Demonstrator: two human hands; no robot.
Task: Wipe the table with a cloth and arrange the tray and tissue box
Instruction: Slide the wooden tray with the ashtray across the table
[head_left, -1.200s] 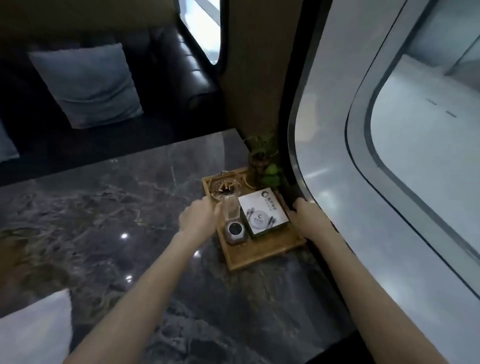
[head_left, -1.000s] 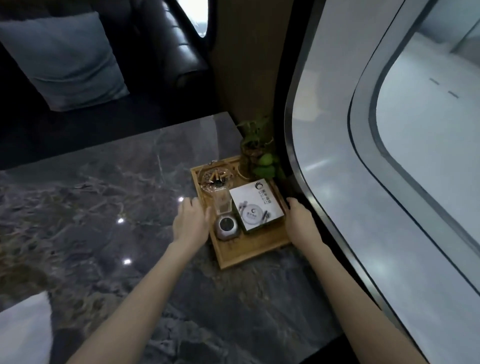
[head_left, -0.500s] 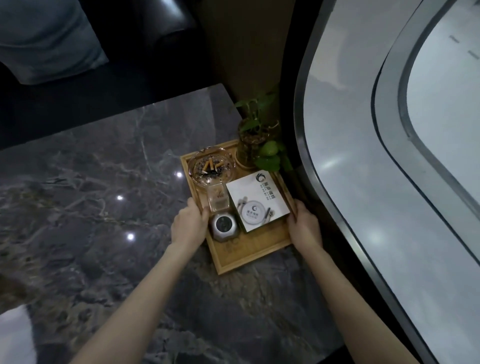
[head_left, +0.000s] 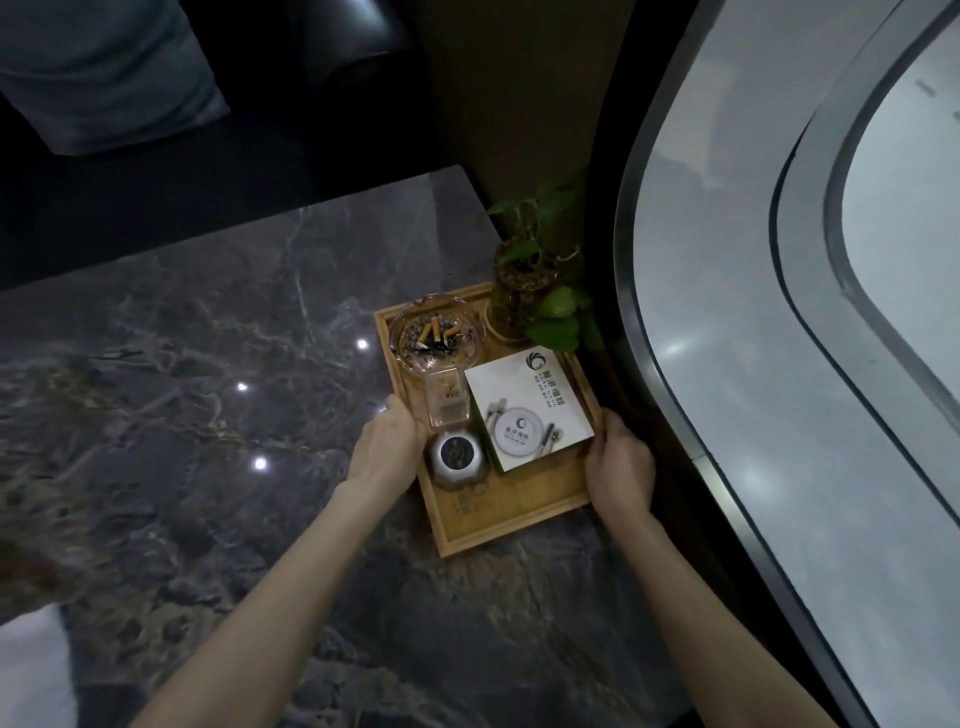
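Note:
A wooden tray (head_left: 506, 522) lies at the right edge of the dark marble table (head_left: 208, 415). My left hand (head_left: 387, 444) grips the tray's left rim and my right hand (head_left: 621, 467) grips its right rim. On the tray sits a white tissue box (head_left: 527, 408) with a printed logo, a glass ashtray (head_left: 436, 332) with cigarette butts, a small clear holder (head_left: 445, 397), a round metal call bell (head_left: 456, 457) and a potted green plant (head_left: 530, 286). A white cloth (head_left: 31, 670) shows at the bottom left corner.
A dark leather sofa (head_left: 322, 78) with a blue-grey cushion (head_left: 104, 73) stands behind the table. A curved glass partition with a metal frame (head_left: 675, 415) runs close along the table's right side, beside the tray.
The view has tilted down and moved closer. Both hands have stayed on the tray's side rims, and the tray has stayed at the table's right edge.

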